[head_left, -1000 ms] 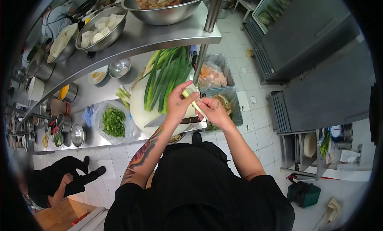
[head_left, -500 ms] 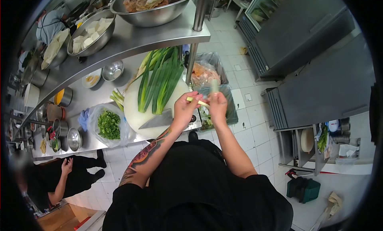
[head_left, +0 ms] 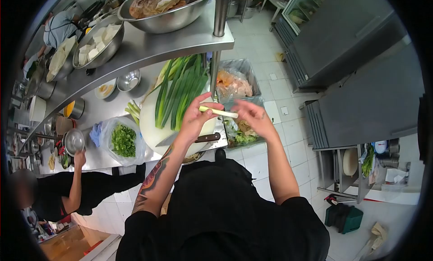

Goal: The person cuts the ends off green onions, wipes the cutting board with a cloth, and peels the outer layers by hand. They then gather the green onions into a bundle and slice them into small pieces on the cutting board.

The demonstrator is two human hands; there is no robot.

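Note:
My left hand (head_left: 195, 117) pinches a short pale scallion stalk (head_left: 218, 111) between thumb and fingers, over the right edge of the round white cutting board (head_left: 149, 134). Close to the stalk's white end is my right hand (head_left: 252, 117), its fingers apart and slightly blurred, with nothing visible in them. Long green leaves (head_left: 180, 94) lie piled on the board. A knife with a brown handle (head_left: 209, 138) rests at the board's near edge, its blade partly behind my left forearm. Several pale stalks (head_left: 133, 110) lie left of the board.
Lined bins with scraps (head_left: 243, 137) stand right of the counter. A plastic bag of chopped greens (head_left: 123, 140) sits left of the board. Overhead, a steel shelf (head_left: 180, 46) carries bowls. Another person's hand (head_left: 79, 158) holds a steel bowl (head_left: 74, 141) at the left.
My left hand has shifted slightly left with the stalk, and my right hand has opened and come apart from it. The person at the left has picked up a steel bowl.

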